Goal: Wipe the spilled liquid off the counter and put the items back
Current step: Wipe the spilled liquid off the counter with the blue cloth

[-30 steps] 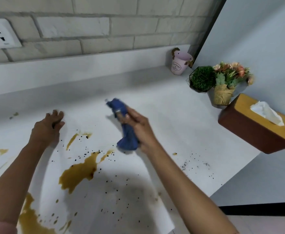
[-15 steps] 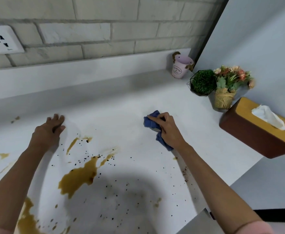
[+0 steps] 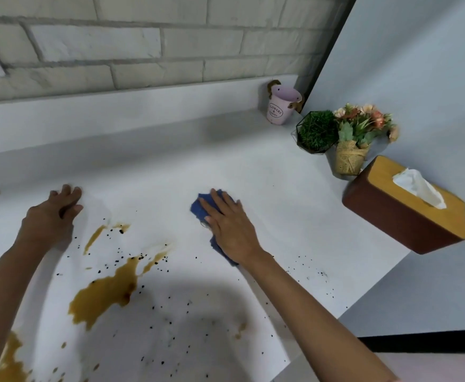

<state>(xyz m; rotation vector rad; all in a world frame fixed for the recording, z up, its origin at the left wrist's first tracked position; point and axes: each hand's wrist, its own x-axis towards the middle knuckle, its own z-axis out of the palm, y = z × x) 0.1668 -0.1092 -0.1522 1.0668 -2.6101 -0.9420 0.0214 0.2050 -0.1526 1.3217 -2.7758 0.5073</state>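
Two hands: right hand [image 3: 231,227] fingers flat, spread on soft blue cloth [image 3: 198,208], left hand [image 3: 52,216] fingers loosely curled, empty on counter [image 3: 253,172]; cloth bunches easily, press mid-cloth.

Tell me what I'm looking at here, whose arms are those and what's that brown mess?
There is no machine here. A person wears a camera on their head, so you see their own arms from above. Their right hand presses a blue cloth flat on the white counter. Their left hand rests on the counter, holding nothing. The brown spill and dark specks are not wiped up yet. At the right stand a pink bucket, a green plant, flowers and a tissue box.
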